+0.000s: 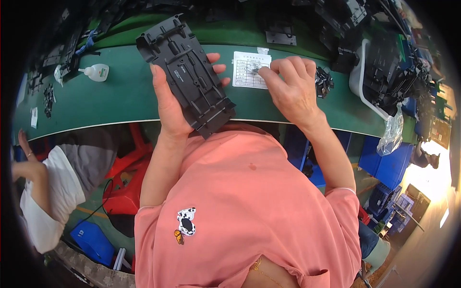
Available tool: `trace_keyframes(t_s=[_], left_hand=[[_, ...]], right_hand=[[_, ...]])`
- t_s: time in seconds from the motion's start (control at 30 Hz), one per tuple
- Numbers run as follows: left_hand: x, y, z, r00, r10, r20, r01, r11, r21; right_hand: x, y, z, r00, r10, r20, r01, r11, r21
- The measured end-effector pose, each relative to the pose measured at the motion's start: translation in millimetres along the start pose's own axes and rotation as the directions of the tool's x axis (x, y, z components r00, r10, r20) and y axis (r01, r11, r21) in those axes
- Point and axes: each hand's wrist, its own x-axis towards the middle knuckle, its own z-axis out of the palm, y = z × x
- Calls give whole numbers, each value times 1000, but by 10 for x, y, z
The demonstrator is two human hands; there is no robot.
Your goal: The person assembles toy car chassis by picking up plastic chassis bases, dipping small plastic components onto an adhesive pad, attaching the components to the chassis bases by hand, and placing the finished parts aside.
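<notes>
A long black moulded plastic panel (187, 77) with ribs and raised channels is tilted over the near edge of the green table. My left hand (169, 108) grips it, thumb along the left side and fingertips showing past the right side. Just right of the panel, a printed paper sheet (240, 80) lies on the table with a small cluster of silvery bits (253, 68) on it. My right hand (295, 89) is over the sheet's right edge, fingers curled and thumb and forefinger pinched beside those bits. Whatever sits in that pinch is too small to make out.
A white squeeze bottle (98, 72) and a strip of small black parts (49, 100) lie to the left. Right of my right hand are loose black pieces (324, 82), then a white-rimmed bin (361, 91) of black parts. A co-worker's white sleeve (36, 211) and a red stool (127, 187) are at left.
</notes>
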Motion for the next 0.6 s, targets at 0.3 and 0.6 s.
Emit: trace_keyframes(t_s=[0.3, 0.6], left_hand=[[-30, -2, 86, 996, 13, -88, -8, 998, 59], [-20, -8, 45, 1000, -15, -12, 15, 1000, 25]], right_hand=[[78, 20, -71, 999, -27, 44, 23, 996, 82], [120, -20, -263, 382, 510, 771, -645, -450, 617]])
